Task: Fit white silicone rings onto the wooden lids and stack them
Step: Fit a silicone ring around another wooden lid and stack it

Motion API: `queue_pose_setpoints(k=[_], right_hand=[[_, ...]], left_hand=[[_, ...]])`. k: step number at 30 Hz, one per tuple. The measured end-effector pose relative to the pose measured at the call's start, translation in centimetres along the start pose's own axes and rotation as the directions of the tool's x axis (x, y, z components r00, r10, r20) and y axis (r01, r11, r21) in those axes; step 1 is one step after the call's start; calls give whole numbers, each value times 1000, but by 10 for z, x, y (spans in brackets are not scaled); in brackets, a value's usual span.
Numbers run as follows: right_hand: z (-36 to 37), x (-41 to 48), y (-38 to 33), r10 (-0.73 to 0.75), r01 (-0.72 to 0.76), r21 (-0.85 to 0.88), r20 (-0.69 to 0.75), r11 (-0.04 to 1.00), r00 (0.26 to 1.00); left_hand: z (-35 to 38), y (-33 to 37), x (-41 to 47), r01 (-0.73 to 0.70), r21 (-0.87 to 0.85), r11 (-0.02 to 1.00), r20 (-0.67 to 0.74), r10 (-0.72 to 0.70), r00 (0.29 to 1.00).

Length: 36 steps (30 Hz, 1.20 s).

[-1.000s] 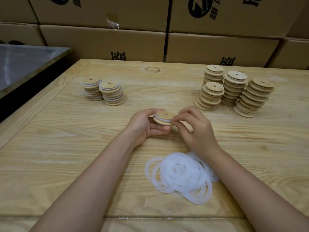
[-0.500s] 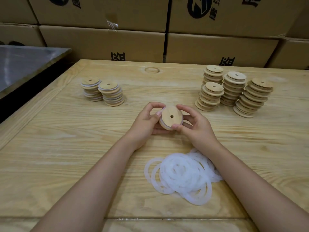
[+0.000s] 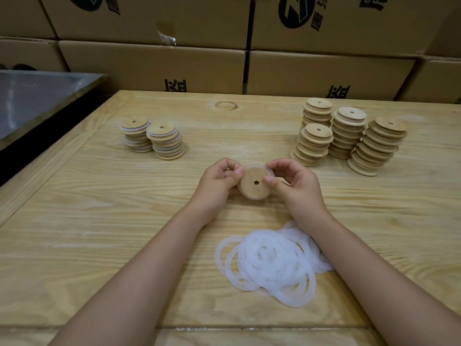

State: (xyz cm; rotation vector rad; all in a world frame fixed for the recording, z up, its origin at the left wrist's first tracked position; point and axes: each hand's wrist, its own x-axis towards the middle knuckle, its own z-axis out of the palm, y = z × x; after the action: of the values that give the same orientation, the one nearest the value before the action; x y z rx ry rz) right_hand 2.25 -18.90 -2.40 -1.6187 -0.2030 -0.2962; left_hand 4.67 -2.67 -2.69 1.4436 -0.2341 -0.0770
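A round wooden lid [image 3: 253,184] with a small centre hole is held tilted toward me above the table, a white silicone ring showing round its rim. My left hand [image 3: 216,182] pinches its left edge. My right hand [image 3: 294,186] holds its right side, thumb pressed on the lid's face. A pile of loose white silicone rings [image 3: 270,262] lies on the table below my right wrist. Two short stacks of ringed lids [image 3: 154,138] stand at the back left. Several taller stacks of bare wooden lids [image 3: 349,136] stand at the back right.
The wooden table [image 3: 99,221] has a raised border along its left side. A grey metal surface [image 3: 37,98] lies beyond its left edge. Cardboard boxes [image 3: 224,46] form a wall right behind the table.
The lid has been turned from lying nearly flat to facing me. Both hands have shifted their grip round its rim, and my right thumb now presses on its face.
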Motion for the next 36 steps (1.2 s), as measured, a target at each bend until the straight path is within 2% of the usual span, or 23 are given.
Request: queue_pose_setpoints(k=[4, 7, 9, 11, 14, 17, 18, 20, 22, 23, 25, 27, 29, 31, 34, 36], right_hand=[[0, 1, 1, -3, 3, 5, -28, 1000, 1000], [-1, 3, 1, 23, -11, 104, -111, 995, 994], [1, 2, 1, 59, -39, 154, -128, 987, 990], [4, 1, 2, 76, -60, 125, -130, 990, 989], [8, 1, 3, 73, -70, 38, -76, 997, 994], [10, 2, 3, 121, -121, 59, -1, 991, 993], [10, 3, 4, 134, -133, 78, -15, 988, 991], [8, 4, 5, 163, -155, 140, -54, 978, 985], [6, 4, 6, 196, -180, 214, -54, 960, 979], [6, 5, 7, 201, -187, 229, -42, 955, 979], [7, 6, 8, 192, -186, 218, -8, 958, 981], [8, 6, 8, 170, -168, 158, 4, 973, 985], [7, 6, 10, 149, -147, 84, -14, 986, 989], [7, 6, 10, 145, -143, 48, -31, 989, 989], [7, 7, 12, 159, -157, 42, -43, 987, 986], [8, 7, 14, 155, -154, 17, -45, 988, 987]], left_hand=[[1, 2, -1, 15, -112, 994, -1, -16, 1000], [2, 2, -2, 11, -162, 987, -17, -14, 1000], [3, 2, -4, 20, -116, 993, 25, -17, 1000], [5, 1, -6, 12, 15, 1000, 50, -13, 999], [5, 1, -5, 20, 26, 999, -16, -19, 1000], [3, 2, -3, 6, -26, 1000, -86, -8, 996], [4, 1, -2, -7, 14, 1000, -86, 8, 996], [4, -3, -2, -48, 235, 971, -62, 64, 996], [4, -8, 0, -122, 512, 850, -41, 167, 985], [4, -10, 0, -161, 599, 785, -39, 230, 972], [3, -12, 0, -226, 671, 706, -34, 333, 942], [3, -11, -1, -246, 703, 667, -32, 376, 926], [2, -7, -1, -223, 724, 653, -82, 402, 912], [-7, 2, 2, -176, 729, 662, -198, 449, 872], [-40, 19, 13, -7, 708, 706, -424, 433, 795], [-68, 30, 23, 128, 732, 669, -521, 430, 737]])
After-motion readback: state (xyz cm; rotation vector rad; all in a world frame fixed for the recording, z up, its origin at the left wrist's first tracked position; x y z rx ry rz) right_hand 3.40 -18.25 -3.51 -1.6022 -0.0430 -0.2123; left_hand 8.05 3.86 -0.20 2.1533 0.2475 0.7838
